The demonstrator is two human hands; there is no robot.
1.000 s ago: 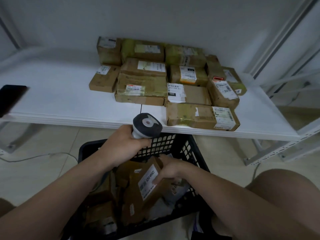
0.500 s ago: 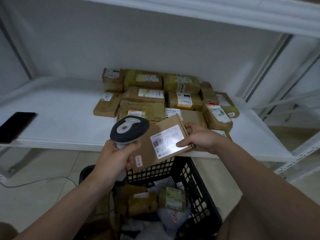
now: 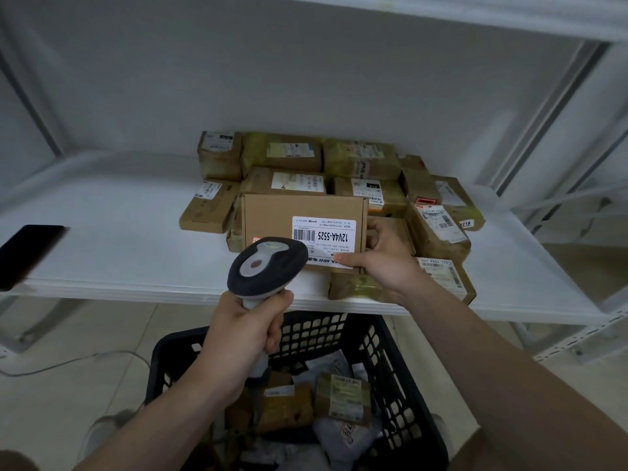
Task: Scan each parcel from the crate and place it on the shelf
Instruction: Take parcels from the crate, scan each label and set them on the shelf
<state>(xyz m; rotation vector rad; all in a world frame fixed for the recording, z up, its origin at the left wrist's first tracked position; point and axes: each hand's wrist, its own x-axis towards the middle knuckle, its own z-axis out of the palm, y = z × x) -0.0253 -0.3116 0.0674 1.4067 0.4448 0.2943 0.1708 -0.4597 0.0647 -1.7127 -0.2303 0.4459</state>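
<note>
My right hand (image 3: 380, 263) holds a brown cardboard parcel (image 3: 275, 219) by its right edge, above the front of the white shelf (image 3: 119, 253), white barcode label facing me. My left hand (image 3: 241, 338) grips the handle of a grey-and-black barcode scanner (image 3: 266, 266), whose head sits just in front of the parcel's lower left part. Below the hands stands a black plastic crate (image 3: 394, 351) with several more parcels and bags inside. Several taped parcels (image 3: 360, 161) lie packed together on the shelf behind the held one.
A black phone (image 3: 29, 253) lies on the shelf's far left. The left half of the shelf is bare white board. A metal upright (image 3: 550, 110) rises at the right, and a thin cable (image 3: 68, 363) runs over the tiled floor at the left.
My right hand lifted the parcel out of the crate and up in front of the shelf, turning it square to me. The scanner rose with my left hand and now overlaps the label.
</note>
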